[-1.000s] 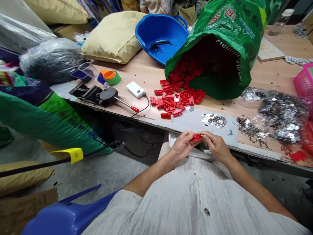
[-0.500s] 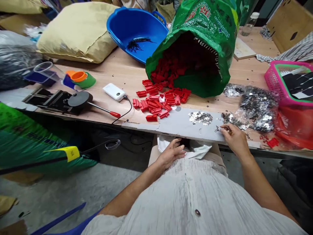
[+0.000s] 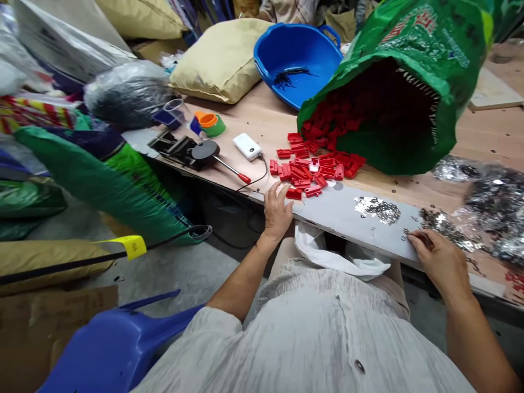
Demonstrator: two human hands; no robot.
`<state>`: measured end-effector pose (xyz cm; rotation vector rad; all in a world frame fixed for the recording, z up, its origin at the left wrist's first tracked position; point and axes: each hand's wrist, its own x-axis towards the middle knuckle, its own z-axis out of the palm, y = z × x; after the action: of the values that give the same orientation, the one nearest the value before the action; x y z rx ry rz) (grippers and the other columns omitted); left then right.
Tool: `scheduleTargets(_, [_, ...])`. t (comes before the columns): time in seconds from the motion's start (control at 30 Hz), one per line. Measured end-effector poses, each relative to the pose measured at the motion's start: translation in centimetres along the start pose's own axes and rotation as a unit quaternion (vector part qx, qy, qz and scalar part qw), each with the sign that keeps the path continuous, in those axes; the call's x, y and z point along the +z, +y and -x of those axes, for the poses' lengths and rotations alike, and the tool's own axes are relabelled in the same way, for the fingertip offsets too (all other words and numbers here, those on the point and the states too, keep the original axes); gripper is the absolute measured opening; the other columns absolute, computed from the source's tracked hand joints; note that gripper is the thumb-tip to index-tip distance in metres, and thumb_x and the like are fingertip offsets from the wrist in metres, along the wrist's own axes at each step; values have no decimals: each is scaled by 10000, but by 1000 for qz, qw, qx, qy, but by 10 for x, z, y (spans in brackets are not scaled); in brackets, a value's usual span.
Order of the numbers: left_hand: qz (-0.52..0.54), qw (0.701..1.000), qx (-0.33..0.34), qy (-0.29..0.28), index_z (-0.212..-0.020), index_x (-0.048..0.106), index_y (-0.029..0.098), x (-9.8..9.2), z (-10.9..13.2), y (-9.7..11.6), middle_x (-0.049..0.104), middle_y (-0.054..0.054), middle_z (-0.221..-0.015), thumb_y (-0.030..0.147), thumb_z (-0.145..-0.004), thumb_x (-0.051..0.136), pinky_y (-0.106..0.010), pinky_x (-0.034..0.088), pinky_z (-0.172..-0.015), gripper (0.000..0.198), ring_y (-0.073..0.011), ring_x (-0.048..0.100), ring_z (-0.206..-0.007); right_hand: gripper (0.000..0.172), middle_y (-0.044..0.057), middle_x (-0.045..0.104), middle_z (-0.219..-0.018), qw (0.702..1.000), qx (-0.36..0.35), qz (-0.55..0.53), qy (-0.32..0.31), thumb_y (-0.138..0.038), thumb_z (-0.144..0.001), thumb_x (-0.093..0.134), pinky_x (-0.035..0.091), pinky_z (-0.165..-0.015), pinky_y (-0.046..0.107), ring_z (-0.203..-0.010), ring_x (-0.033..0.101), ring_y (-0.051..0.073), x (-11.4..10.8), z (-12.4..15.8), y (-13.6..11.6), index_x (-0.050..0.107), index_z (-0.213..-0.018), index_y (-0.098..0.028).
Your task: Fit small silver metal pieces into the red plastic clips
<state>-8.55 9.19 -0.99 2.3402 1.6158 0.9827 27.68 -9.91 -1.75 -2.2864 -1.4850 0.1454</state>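
My left hand (image 3: 277,212) is at the table's front edge, fingers apart and curved, with nothing visible in it. Its fingertips are close beside a red plastic part (image 3: 293,194) at the near side of a loose pile of red plastic parts (image 3: 303,173). My right hand (image 3: 444,261) rests at the front edge on the right, thumb and forefinger brought together by a few tiny metal pieces (image 3: 404,234); whatever is between them is too small to name. Between the hands, a patch of flat silvery metal pieces (image 3: 377,210) lies on a grey board (image 3: 327,206).
A green sack (image 3: 388,158) spills red parts onto the table. Behind stand a blue basin (image 3: 282,52) and a tan sack (image 3: 221,60). A lever tool (image 3: 204,152) and white power bank (image 3: 247,146) lie left; bagged metal pieces (image 3: 501,207) lie right. White cloth (image 3: 315,245) covers my lap.
My left hand has gone from my lap up to the red parts at the table edge. My right hand stays by the tiny metal pieces. The view has turned left.
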Motion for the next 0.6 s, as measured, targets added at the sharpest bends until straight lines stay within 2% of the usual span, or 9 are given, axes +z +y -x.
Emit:
scheduleTargets(0.2, [-42, 996, 3, -83, -1240, 616, 179, 15, -12, -18, 611, -107, -1278, 153, -825, 615, -433, 361, -1113, 416, -273, 477, -1247, 371, 68, 740, -913, 997, 74, -24, -2, -554, -834, 548, 451, -646, 378, -796, 679, 303, -3, 4, 2, 666, -1018, -254])
scheduleTargets(0.37, [7, 995, -28, -95, -1180, 648, 153, 14, -19, -18, 654, -126, -1117, 174, -817, 657, -409, 433, -1010, 364, -258, 566, -1087, 352, 87, 741, -953, 995, 79, -57, 16, -567, -830, 545, 485, -709, 415, -863, 692, 318, -3, 5, -4, 644, -984, -266])
scheduleTargets(0.5, [128, 987, -54, -76, -1122, 670, 165, 5, -10, -6, 657, -114, -1061, 281, -830, 675, -371, 470, -937, 314, -227, 595, -999, 339, 78, 737, -964, 994, 53, -91, 22, -571, -838, 558, 486, -741, 428, -852, 688, 305, -2, 5, -10, 649, -977, -275])
scheduleTargets(0.6, [280, 949, -107, -94, -1057, 675, 168, 3, 5, 14, 682, -67, -996, 336, -823, 678, -296, 507, -824, 288, -168, 624, -863, 356, 53, 730, -943, 987, 50, -154, 18, -569, -826, 590, 493, -714, 391, -797, 676, 267, -1, 6, -25, 666, -977, -256])
